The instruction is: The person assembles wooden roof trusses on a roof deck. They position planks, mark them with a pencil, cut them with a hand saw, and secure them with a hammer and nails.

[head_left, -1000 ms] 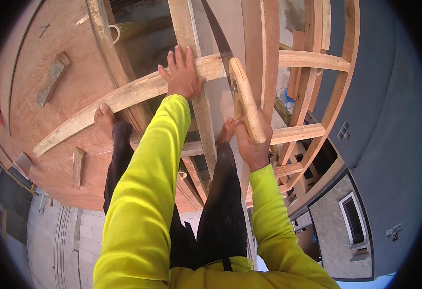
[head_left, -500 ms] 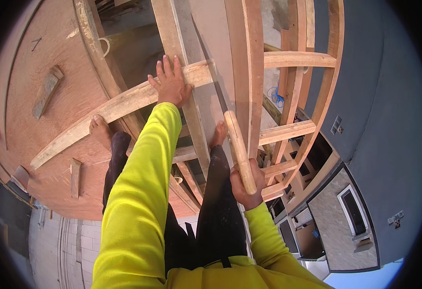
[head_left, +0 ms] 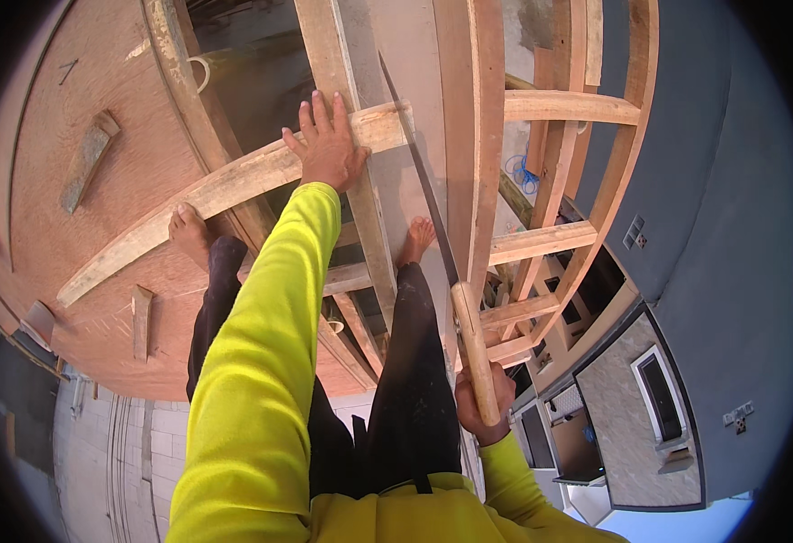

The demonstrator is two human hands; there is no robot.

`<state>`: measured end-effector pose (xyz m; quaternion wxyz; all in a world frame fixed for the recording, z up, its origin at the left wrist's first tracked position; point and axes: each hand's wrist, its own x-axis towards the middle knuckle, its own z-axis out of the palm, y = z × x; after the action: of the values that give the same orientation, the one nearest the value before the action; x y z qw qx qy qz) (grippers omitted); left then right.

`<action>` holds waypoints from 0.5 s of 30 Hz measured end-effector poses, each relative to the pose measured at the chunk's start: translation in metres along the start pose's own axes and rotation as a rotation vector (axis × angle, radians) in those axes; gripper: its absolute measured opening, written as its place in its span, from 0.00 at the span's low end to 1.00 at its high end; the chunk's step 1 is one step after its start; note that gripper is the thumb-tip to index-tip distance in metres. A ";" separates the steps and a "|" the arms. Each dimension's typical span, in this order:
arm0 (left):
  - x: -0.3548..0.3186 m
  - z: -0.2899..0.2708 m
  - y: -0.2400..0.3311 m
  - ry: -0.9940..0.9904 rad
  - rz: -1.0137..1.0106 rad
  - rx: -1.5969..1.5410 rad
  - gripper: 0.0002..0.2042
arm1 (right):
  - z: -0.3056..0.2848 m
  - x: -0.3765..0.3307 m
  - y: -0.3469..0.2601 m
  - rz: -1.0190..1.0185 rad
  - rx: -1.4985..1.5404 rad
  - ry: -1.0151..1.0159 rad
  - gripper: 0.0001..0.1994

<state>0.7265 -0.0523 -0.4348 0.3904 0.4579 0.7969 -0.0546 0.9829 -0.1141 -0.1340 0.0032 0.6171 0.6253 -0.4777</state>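
A long wooden beam (head_left: 234, 188) lies slantwise across the timber framing, one end on the reddish plywood. My left hand (head_left: 327, 149) presses down on it with fingers spread, near its right end. My bare left foot (head_left: 188, 235) also rests against the beam. My right hand (head_left: 494, 398) is wrapped round the pale wooden handle of a handsaw (head_left: 475, 348), low and right of the beam. The thin, dark blade reaches up from the handle and crosses at the beam's right end. How deep the blade sits in the wood, I cannot tell.
Short wood offcuts (head_left: 89, 163) are scattered on the plywood sheet (head_left: 43, 199) at left. Open gaps show between the framing timbers (head_left: 329, 54). A ladder-like timber frame (head_left: 573, 107) stands at right before a grey wall (head_left: 722, 181). My right foot (head_left: 417, 240) is close to the blade.
My right hand has drawn the saw down and slightly right, toward me, so its handle is farther from the beam. My left hand keeps its place on the beam.
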 end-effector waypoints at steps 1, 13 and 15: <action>0.000 0.000 -0.002 0.000 -0.011 -0.001 0.49 | 0.005 0.006 0.007 -0.054 0.008 0.014 0.10; -0.007 0.003 -0.001 -0.032 -0.029 0.011 0.50 | 0.004 0.000 0.007 -0.039 -0.033 0.025 0.08; -0.007 0.008 -0.001 0.023 0.007 -0.003 0.50 | 0.037 0.077 0.015 -0.009 0.066 0.033 0.07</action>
<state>0.7326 -0.0609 -0.4361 0.3819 0.4609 0.7997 -0.0468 0.9544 -0.0806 -0.2085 -0.0298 0.6219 0.6121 -0.4876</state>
